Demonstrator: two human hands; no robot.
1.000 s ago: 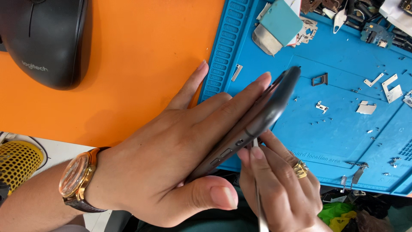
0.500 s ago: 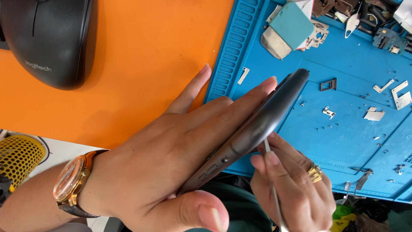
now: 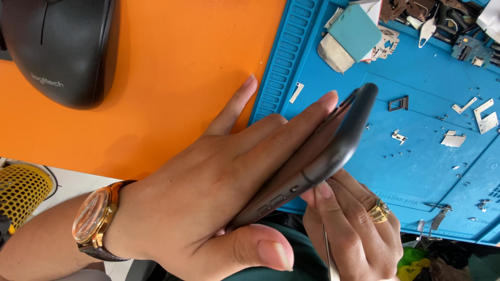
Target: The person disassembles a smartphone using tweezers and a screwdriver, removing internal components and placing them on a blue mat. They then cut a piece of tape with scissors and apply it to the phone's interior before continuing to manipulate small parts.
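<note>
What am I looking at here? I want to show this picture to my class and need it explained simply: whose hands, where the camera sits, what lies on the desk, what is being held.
The picture comes from a camera worn on a person's head, looking down at their own two bare hands; there is no machine. The left hand, with a wristwatch, holds a dark phone on its edge, fingers flat along one face and thumb underneath. The right hand, wearing a gold ring, grips a thin metal tool close against the phone's lower edge. Below lies a blue work mat strewn with small metal parts and tiny screws, next to an orange mat with a black computer mouse on it.
</note>
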